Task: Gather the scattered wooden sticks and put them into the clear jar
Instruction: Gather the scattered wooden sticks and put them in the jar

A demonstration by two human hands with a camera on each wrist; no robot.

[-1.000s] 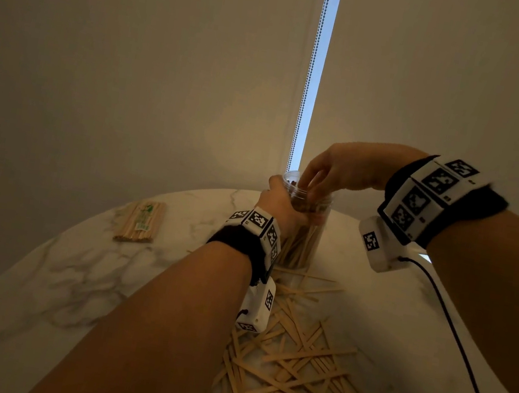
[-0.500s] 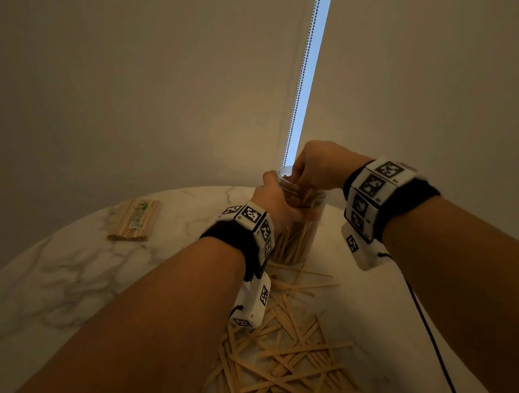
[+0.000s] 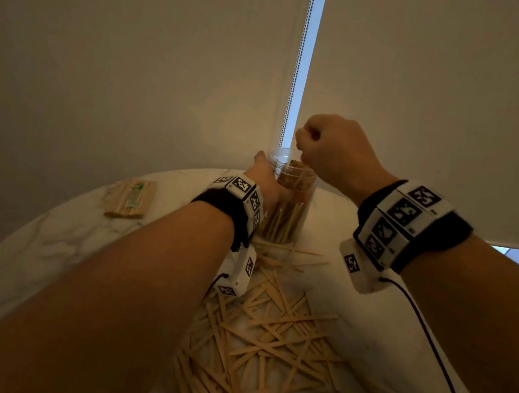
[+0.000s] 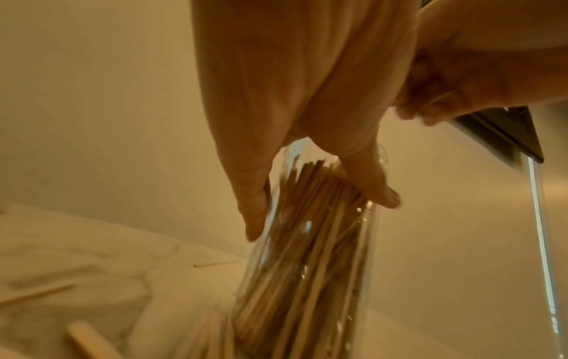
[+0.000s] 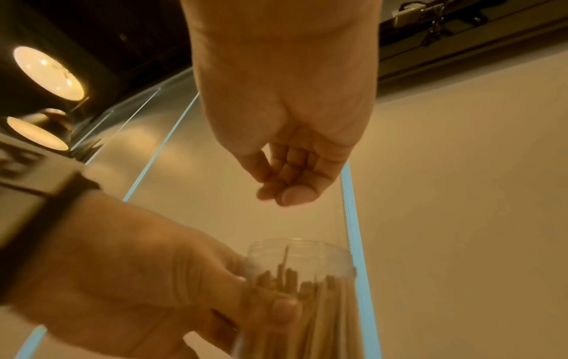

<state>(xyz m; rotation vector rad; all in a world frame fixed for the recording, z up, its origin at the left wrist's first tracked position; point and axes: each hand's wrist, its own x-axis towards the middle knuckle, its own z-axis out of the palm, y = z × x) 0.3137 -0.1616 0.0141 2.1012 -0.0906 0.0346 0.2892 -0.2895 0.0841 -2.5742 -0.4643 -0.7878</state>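
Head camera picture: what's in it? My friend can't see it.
A left hand grips a clear jar full of wooden sticks on a marble table; the right hand hovers curled above it. More loose sticks lie scattered nearby.

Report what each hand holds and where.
Left hand grips the clear jar by its upper side wall. Right hand, curled above the jar mouth, holds nothing visible.

Right hand (image 5: 282, 116) above clear jar (image 5: 307, 247), fingers curled; left hand (image 5: 129, 279) grips jar, sticks (image 5: 325, 315) inside.
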